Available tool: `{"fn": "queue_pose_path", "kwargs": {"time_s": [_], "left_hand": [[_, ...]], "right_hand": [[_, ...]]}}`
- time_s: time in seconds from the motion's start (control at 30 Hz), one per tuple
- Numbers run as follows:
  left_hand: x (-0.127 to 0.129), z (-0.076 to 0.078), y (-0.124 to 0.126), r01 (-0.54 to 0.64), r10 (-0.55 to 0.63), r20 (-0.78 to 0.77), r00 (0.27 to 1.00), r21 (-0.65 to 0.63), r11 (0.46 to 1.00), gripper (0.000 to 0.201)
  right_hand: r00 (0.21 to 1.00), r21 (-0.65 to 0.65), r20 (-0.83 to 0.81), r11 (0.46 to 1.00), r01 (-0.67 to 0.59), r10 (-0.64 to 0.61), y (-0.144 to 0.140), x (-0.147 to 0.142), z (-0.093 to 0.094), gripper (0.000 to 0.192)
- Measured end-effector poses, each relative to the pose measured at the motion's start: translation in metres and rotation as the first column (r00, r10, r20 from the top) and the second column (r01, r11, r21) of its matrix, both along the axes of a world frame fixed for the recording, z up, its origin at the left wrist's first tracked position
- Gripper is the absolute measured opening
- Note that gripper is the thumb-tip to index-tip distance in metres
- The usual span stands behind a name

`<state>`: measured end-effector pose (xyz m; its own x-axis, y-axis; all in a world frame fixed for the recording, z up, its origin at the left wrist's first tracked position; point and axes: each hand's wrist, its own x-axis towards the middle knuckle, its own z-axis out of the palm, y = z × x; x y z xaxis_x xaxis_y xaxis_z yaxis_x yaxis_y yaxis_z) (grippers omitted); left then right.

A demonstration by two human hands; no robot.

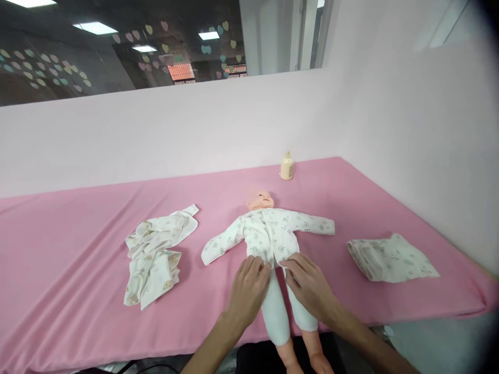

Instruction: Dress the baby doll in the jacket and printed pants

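Both your hands are at the doll [260,200], which lies face up mid-bench [218,193], head away from you, lower legs sticking out past the near edge. Left hand [249,285]: fingers curled, nearly closed, tips pinching the bottom hem of the white printed top [268,231] just on your left of the front opening. Right hand [307,283]: fingers bent, tips drawn in on the same hem just on your right of it; exact thumb contact is hard to tell. Hands are near each other, not touching; a narrow notch in the hem shows between them. Top is on the doll, one sleeve [224,244] slanting down toward you on your left, the other sleeve [314,224] spread almost straight out on your right; both look flat at the ends. Pale leggings [275,306] cover the legs down to the shins, bare feet [320,363] below. On your left, well apart from the doll, a crumpled heap of white printed clothes [159,252]. On your right, a folded white printed cloth [392,258]. Pump bottle [287,170] stands upright beyond the doll's head, near the wall [175,130]. Above that, a glass panel [210,57] with heart shapes [165,26].
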<state>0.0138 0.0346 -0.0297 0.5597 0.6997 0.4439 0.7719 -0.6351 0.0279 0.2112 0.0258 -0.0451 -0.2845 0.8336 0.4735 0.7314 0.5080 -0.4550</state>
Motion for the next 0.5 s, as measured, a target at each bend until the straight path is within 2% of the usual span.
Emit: {"fn": "queue_pose_path", "kwargs": {"time_s": [0.1,0.17,0.23,0.3,0.33,0.37,0.43,0.5], "left_hand": [[-0.004,0.003,-0.005,0.039,-0.038,-0.035,0.999,0.035,0.999,0.027],[-0.010,0.006,-0.009,0.062,-0.062,-0.001,0.998,-0.024,0.998,0.026],[-0.017,0.007,-0.012,0.086,-0.069,0.109,0.992,-0.163,0.983,0.022],[-0.025,0.006,-0.009,0.093,0.020,0.299,0.954,-0.360,0.928,0.019],[-0.029,0.004,-0.005,0.074,0.132,0.400,0.907,-0.461,0.884,0.020],[-0.033,0.002,0.000,0.048,0.279,0.486,0.828,-0.558,0.829,0.024],[-0.039,-0.005,0.016,0.062,0.559,0.592,0.581,-0.717,0.694,0.031],[-0.042,-0.012,0.034,0.240,0.712,0.628,0.314,-0.778,0.580,0.035]], "right_hand": [[0.994,-0.004,0.093,0.998,-0.061,0.061,-0.004,-0.002,0.003,0.029],[0.990,-0.017,0.116,0.997,-0.073,0.074,-0.006,-0.001,0.006,0.027],[0.989,-0.035,0.097,0.994,-0.106,0.109,-0.006,0.003,0.008,0.022],[0.991,-0.039,0.000,0.990,-0.134,0.134,-0.005,0.011,0.009,0.017],[0.990,-0.047,-0.087,0.992,-0.118,0.114,-0.002,0.017,0.009,0.017],[0.980,-0.077,-0.191,0.994,-0.076,0.060,0.003,0.023,0.007,0.018],[0.902,-0.230,-0.406,0.972,0.053,-0.145,0.017,0.036,0.001,0.024],[0.738,-0.440,-0.574,0.894,0.088,-0.355,0.037,0.048,-0.008,0.030]]}}
